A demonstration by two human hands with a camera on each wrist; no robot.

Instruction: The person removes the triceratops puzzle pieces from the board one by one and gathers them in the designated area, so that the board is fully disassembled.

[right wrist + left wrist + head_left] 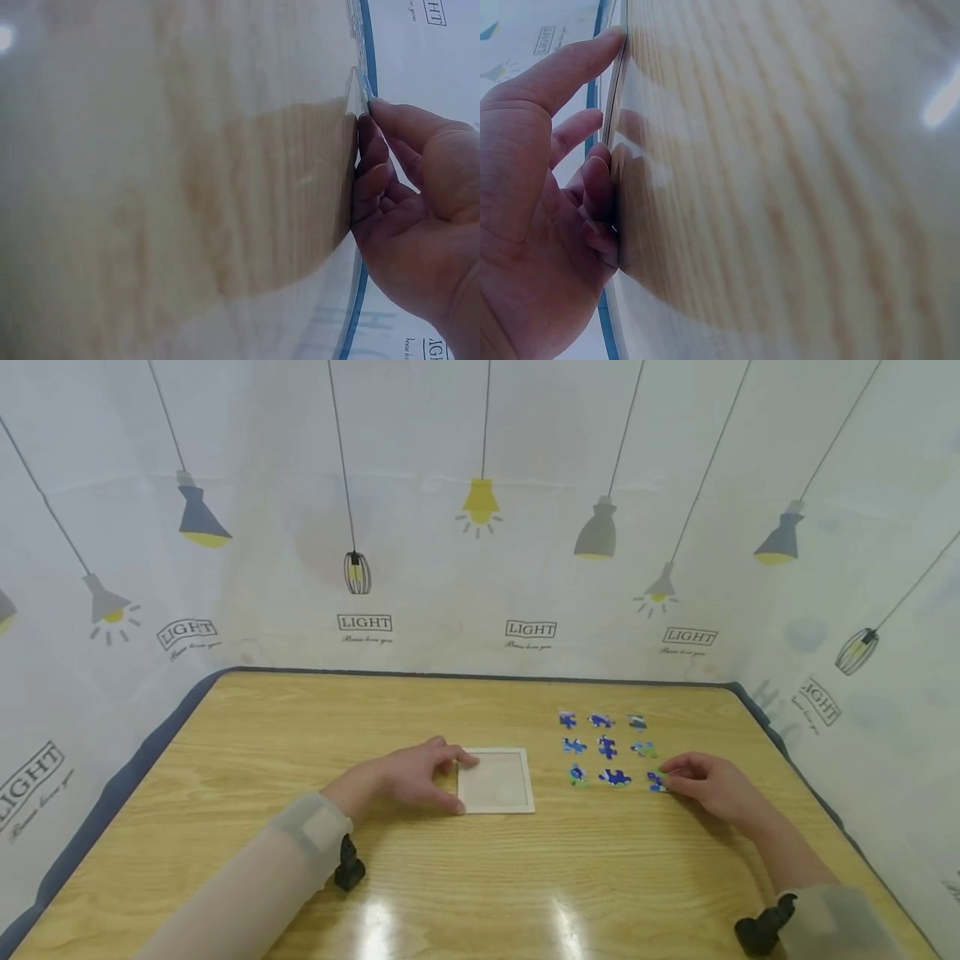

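A square white puzzle tray [529,781] with a shallow recess lies flat on the table. My left hand [412,772] holds the tray at its left side, thumb at the near corner and index finger on the border. In the left wrist view, the other fingers of the left hand [532,172] curl beside the tabletop. My right hand [712,785] pinches a blue and green jigsaw piece [657,781] between thumb and fingers. Seen from the right wrist, that jigsaw piece [355,88] looks tilted off the wood. Several jigsaw pieces [607,747] lie apart in rows between tray and right hand.
The light wood table [300,718] has a dark blue edge along its back and sides. A white sheet [442,577] printed with hanging lamps rises behind it and at both sides. Small black devices are strapped to both wrists.
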